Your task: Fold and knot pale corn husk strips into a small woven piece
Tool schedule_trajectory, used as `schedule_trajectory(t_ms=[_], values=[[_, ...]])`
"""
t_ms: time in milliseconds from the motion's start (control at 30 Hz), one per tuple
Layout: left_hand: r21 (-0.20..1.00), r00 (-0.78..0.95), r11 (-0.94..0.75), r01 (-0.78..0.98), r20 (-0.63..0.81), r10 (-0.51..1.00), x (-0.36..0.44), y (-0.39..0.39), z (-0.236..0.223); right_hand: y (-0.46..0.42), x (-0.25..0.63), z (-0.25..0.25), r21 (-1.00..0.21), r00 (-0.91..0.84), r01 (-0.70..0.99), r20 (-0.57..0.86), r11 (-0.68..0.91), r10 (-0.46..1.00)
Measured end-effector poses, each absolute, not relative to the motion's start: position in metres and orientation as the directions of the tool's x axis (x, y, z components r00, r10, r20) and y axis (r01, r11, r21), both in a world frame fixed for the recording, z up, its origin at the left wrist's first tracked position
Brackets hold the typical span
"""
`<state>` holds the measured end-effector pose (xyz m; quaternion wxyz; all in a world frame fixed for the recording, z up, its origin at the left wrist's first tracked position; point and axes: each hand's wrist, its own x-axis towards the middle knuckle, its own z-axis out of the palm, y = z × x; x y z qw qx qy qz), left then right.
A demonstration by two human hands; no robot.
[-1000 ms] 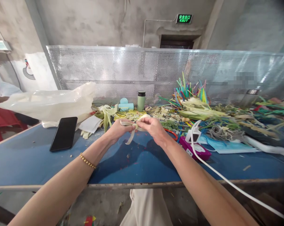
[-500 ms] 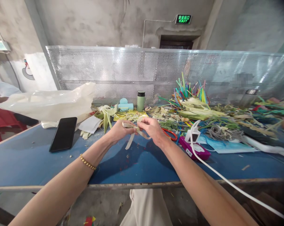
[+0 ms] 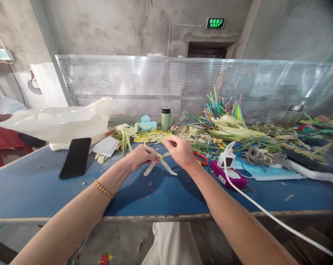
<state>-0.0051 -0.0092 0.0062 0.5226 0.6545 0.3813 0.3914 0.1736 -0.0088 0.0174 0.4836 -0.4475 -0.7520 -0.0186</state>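
Observation:
Several pale, flat, ribbon-like strips [image 3: 168,169] cross one another above the blue table. My left hand [image 3: 141,157], with a gold bead bracelet at the wrist, pinches them near the crossing, and loose ends stick out upward, down to the left and down to the right. One strip runs from the crossing to my right hand [image 3: 180,151], whose thumb and fingers are closed in a pinch on it; the exact grip is partly hidden. Both hands are held a little above the blue table [image 3: 155,198].
A black phone [image 3: 76,157] and white plastic bag [image 3: 61,123] lie left. Behind are a green bottle [image 3: 165,119] and plant scraps [image 3: 235,129]. To the right, a purple power strip [image 3: 228,176] trails a white cable [image 3: 271,217]. A co-worker [image 3: 9,106] sits far left.
The looped strip has opened into a cross of straighter ends, one now hanging down to the right. My right hand has shifted slightly right, away from the crossing; my left hand stays nearly in place.

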Motion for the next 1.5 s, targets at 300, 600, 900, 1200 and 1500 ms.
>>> schedule_trajectory(t_ms=[300, 600, 900, 1200, 1500], values=[[0.927, 0.356, -0.312, 0.209, 0.225, 0.907, -0.004, -0.006, -0.001, -0.011, 0.159, 0.005, -0.297, -0.360, 0.690, 0.650, 0.660, 0.669], [0.965, 0.420, -0.242, 0.101, 0.179, 0.890, -0.006, -0.008, 0.008, -0.007, 0.164, 0.011, -0.639, -0.258, 0.473, 0.559, 0.607, 0.788], [0.957, 0.397, -0.245, 0.153, 0.167, 0.902, -0.004, -0.011, 0.008, -0.005, 0.163, 0.011, -0.716, -0.244, 0.381, 0.533, 0.585, 0.810], [0.972, 0.395, -0.223, 0.072, 0.178, 0.901, -0.005, -0.013, 0.013, -0.005, 0.169, 0.014, -0.698, -0.234, 0.423, 0.533, 0.578, 0.813], [0.967, 0.355, -0.254, 0.036, 0.225, 0.907, -0.008, -0.002, 0.008, -0.001, 0.176, 0.008, -0.656, -0.440, 0.499, 0.372, 0.567, 0.817]])
